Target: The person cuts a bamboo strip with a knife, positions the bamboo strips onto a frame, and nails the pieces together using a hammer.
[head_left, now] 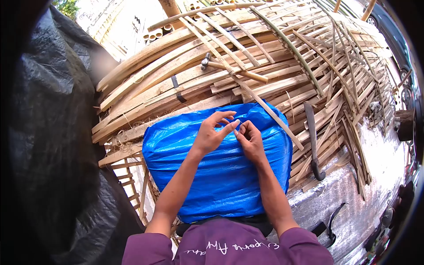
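A blue tarp [207,176] is spread over my lap, and both hands are above it, close together. My left hand [212,134] has its fingers loosely curved and apart from the thumb, with nothing visible between them. Its thumb tip comes close to the fingertips of my right hand [251,141]; I cannot tell if they touch. The right fingers are pinched together, and whatever they may hold is too small to make out. A thin bamboo strip [269,110] lies slanted across the tarp's upper right part, beyond my right hand.
Split bamboo slats [176,62] are piled ahead, with a hammer [221,66] on them. A machete [312,137] lies to the right beside a silvery sheet [353,190]. A dark tarp [57,132] hangs at the left. A vehicle [393,35] stands at the far right.
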`<state>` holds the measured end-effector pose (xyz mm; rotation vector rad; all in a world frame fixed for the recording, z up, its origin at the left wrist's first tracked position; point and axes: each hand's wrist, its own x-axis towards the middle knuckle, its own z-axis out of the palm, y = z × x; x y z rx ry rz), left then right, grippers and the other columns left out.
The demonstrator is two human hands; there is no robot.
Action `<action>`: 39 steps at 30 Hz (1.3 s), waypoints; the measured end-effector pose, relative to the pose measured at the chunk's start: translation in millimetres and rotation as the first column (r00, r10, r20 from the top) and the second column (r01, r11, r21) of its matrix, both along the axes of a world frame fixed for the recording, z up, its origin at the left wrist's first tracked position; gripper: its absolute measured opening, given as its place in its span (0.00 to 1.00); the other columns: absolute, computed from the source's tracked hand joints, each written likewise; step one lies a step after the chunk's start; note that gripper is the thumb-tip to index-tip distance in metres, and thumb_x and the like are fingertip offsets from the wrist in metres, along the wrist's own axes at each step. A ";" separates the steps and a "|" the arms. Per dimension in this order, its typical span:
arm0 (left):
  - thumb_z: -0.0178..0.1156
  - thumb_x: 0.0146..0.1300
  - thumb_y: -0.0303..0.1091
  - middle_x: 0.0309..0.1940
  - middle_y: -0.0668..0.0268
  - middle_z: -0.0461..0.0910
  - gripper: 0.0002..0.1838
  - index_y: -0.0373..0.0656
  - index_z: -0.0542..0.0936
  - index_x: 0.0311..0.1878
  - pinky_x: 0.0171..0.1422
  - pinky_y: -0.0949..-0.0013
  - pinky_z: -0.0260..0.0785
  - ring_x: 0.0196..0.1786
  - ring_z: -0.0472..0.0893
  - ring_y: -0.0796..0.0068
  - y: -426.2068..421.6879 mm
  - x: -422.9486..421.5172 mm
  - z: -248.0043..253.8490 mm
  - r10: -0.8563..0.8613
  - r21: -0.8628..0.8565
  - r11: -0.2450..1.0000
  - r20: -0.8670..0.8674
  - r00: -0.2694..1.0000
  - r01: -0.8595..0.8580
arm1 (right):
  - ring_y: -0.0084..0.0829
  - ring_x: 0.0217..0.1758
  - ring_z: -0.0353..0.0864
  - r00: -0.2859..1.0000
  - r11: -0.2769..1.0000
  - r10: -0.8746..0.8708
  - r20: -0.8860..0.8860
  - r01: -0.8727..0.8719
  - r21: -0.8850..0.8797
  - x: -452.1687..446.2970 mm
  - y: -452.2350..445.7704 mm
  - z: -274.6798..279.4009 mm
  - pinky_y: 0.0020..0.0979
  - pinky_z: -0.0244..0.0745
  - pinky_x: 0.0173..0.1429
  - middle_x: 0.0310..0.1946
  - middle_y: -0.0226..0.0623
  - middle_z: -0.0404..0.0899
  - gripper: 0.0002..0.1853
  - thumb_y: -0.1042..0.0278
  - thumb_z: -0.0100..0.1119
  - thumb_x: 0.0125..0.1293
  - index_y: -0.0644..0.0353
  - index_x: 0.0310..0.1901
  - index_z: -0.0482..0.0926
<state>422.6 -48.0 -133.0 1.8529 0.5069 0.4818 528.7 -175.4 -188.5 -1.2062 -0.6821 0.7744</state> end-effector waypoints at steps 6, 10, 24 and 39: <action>0.67 0.66 0.32 0.42 0.65 0.84 0.10 0.38 0.86 0.47 0.48 0.73 0.76 0.42 0.82 0.79 -37.3 9.0 -27.3 0.170 -0.187 0.972 0.162 0.972 -0.139 | 0.11 0.37 0.65 0.991 0.996 0.084 0.100 -0.082 -0.023 -1.3 -2.0 -9.9 0.18 0.65 0.40 0.33 0.20 0.68 0.06 0.80 0.56 0.70 0.59 0.44 0.72; 0.69 0.64 0.34 0.41 0.66 0.84 0.10 0.39 0.87 0.44 0.44 0.76 0.74 0.41 0.81 0.81 -27.9 4.4 -23.4 0.305 -0.370 0.910 0.285 0.909 -0.189 | 0.16 0.36 0.73 0.986 0.985 0.145 -0.082 -0.136 0.104 4.7 -4.3 8.5 0.21 0.69 0.42 0.32 0.27 0.76 0.14 0.74 0.62 0.65 0.63 0.52 0.75; 0.67 0.67 0.40 0.35 0.70 0.84 0.09 0.46 0.85 0.43 0.36 0.78 0.74 0.32 0.80 0.83 -10.9 -53.2 -11.5 0.611 -0.770 0.550 0.107 0.784 -0.324 | 0.30 0.46 0.80 0.800 0.881 0.453 -0.395 -0.333 0.335 20.2 -12.4 9.9 0.33 0.73 0.57 0.42 0.42 0.83 0.33 0.66 0.60 0.65 0.69 0.69 0.66; 0.66 0.67 0.38 0.36 0.71 0.83 0.10 0.44 0.84 0.45 0.35 0.78 0.76 0.32 0.79 0.83 -18.2 -61.0 -2.8 0.602 -0.791 0.544 0.137 0.786 -0.279 | 0.25 0.29 0.70 0.823 0.949 0.222 -0.524 -0.059 0.310 16.7 -3.6 4.5 0.33 0.71 0.45 0.20 0.30 0.68 0.19 0.64 0.50 0.76 0.55 0.23 0.68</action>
